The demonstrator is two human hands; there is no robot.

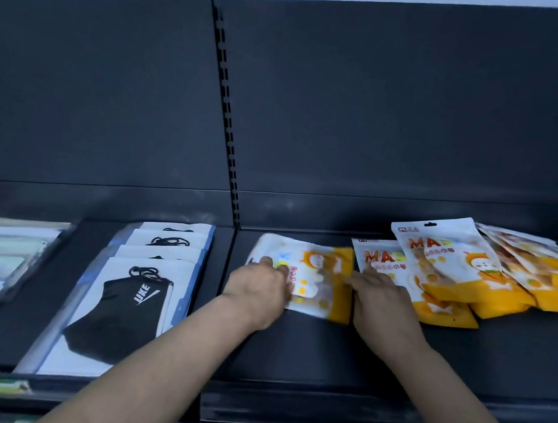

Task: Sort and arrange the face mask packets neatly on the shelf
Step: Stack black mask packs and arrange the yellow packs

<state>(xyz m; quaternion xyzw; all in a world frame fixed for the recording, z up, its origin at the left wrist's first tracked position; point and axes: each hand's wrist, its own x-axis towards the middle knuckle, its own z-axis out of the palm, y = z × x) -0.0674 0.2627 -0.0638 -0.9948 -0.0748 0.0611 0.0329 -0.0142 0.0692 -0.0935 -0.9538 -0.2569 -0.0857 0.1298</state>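
Both hands are squaring one orange-and-white packet on the dark shelf; the left hand presses its left edge with curled fingers, the right hand pinches its right edge; next, probably, another comes from the loose pile just right; black-mask packets already sit in an overlapping row left.

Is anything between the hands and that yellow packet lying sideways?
No. The left hand and the right hand already touch the sideways packet at opposite ends.
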